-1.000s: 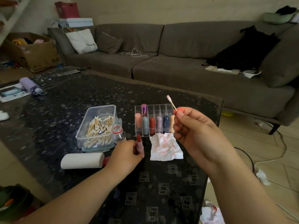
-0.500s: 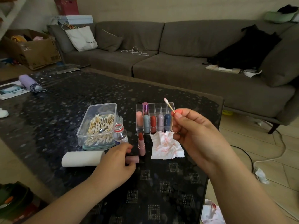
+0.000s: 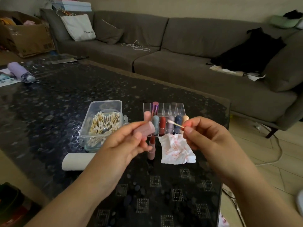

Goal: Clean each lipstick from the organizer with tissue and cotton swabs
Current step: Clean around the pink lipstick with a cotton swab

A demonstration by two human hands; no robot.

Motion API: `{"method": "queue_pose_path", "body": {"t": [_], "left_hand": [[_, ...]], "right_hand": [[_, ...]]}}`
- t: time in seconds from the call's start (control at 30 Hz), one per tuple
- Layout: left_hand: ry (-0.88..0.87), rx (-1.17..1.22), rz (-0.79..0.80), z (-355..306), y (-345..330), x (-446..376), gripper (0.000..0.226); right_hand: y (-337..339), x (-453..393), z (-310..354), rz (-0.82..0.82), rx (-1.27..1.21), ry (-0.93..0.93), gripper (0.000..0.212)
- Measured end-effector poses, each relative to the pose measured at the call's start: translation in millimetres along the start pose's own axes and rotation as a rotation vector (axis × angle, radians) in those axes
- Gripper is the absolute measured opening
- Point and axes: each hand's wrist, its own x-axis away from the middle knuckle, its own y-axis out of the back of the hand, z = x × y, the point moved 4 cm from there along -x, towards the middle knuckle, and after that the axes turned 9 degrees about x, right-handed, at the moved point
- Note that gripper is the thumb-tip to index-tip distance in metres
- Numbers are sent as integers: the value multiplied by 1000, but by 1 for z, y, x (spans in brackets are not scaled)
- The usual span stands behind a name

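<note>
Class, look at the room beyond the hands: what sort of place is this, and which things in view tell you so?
Most likely a home living room. A long grey sofa with a cushion runs along the wall, a low dark coffee table stands before it, and a cardboard box of belongings sits on the floor.

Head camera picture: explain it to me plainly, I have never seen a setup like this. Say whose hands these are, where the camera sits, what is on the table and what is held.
There is no machine here. A person wears a wide-angle camera on the head, looking forward and down, so both arms reach in from the bottom edge.

The left hand holds a pink lipstick cap. The right hand pinches a cotton swab, tip pointing toward the cap.

On the dark glass table stand a clear organizer with lipsticks in its front row, an open lipstick before it, a tissue with red stains, a clear box of swabs and a white roll. A grey sofa is behind.
</note>
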Motion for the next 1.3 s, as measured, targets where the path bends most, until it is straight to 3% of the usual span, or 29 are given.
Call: {"method": "queue_pose_path", "body": {"t": [0.07, 0.13, 0.23, 0.43, 0.6, 0.73, 0.93, 1.3], "left_hand": [[44, 225, 39, -2, -2, 0, 25], [72, 297, 81, 1, 0, -3, 19], [86, 345, 107, 3, 6, -7, 30], [64, 315, 88, 2, 19, -9, 28], [34, 89, 66, 4, 26, 0, 27], [-16, 40, 83, 3, 27, 2, 19], [-31, 47, 93, 3, 23, 3, 18], [-22, 73, 115, 4, 22, 2, 20]], "right_hand": [[-4, 1, 7, 8, 98, 77, 13], [-9, 1, 11, 16, 160, 149, 12], [-15, 0, 14, -14, 288, 276, 4], [-32, 0, 24, -37, 529, 473, 6], [-40, 1, 32, -135, 716, 596, 12], [-46, 5, 35, -64, 835, 676, 14], [-43, 8, 37, -99, 879, 686, 15], [-42, 10, 33, -8, 902, 654, 16]]}}
